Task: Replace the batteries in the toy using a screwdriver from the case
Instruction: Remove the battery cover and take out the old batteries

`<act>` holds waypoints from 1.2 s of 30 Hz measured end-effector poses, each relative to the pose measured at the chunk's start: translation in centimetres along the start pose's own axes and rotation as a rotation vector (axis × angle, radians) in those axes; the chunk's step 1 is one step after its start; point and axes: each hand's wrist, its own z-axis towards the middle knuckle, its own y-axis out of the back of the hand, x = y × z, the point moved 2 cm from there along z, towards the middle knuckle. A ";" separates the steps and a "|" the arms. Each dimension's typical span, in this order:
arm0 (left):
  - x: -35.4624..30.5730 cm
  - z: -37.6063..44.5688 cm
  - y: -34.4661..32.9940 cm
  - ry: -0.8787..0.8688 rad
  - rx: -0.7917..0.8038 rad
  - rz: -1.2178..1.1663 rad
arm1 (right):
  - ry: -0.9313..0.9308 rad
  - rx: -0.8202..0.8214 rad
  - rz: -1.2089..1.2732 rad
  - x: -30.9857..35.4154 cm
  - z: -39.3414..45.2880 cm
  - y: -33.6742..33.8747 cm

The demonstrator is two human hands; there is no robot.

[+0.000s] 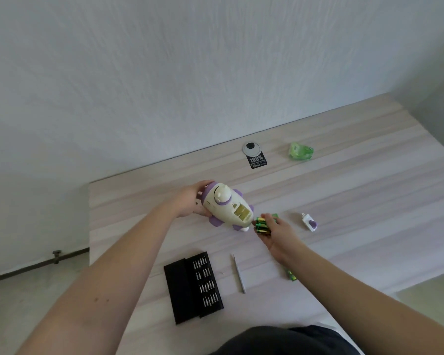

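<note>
While left hand (190, 201) steadies cream-and-purple rocket-shaped plastic toy (222, 208) on pale wood-grain surface (356, 190), open battery bay faces up for loading. Right hand (277, 233), fingers curled round green cylindrical batteries (262, 224), waits just beside bay. Slim metal screwdriver (239, 274) lies parked beside open black bit case (194, 286), cover (309, 222) set aside.

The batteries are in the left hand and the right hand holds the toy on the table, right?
No, swapped. In the head view the right hand grips the green batteries, and the left hand holds the white and purple toy on the table.
</note>
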 end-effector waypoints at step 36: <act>0.4 -4.6 -8.3 0.469 -0.659 -0.729 | 0.074 0.139 -1.469 -2.1 -0.5 2.5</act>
